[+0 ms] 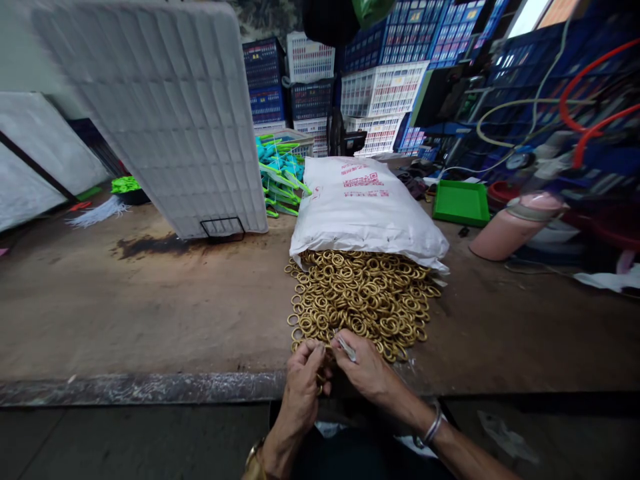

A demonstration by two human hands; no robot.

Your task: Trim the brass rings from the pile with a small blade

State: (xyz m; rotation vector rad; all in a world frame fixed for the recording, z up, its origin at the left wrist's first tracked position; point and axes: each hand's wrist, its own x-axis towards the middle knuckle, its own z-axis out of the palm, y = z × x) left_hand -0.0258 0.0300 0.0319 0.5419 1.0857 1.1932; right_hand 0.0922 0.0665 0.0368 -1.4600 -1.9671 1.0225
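Note:
A heap of brass-coloured rings (360, 297) spills from the open mouth of a white printed sack (365, 200) lying on the worn brown workbench (150, 313). My left hand (304, 380) is closed at the near edge of the heap, its fingers pinched round a brass ring. My right hand (365, 367) is closed too, gripping a small silvery piece (346, 347) that I cannot identify. The two hands touch each other just above the bench's front edge.
A tall white ribbed panel (170, 113) leans at the back left. Turquoise and green plastic parts (280, 177) lie behind the sack. A green tray (461, 202) and a pink cylinder (515, 223) sit at the right. Stacked blue and white crates (380, 87) fill the background.

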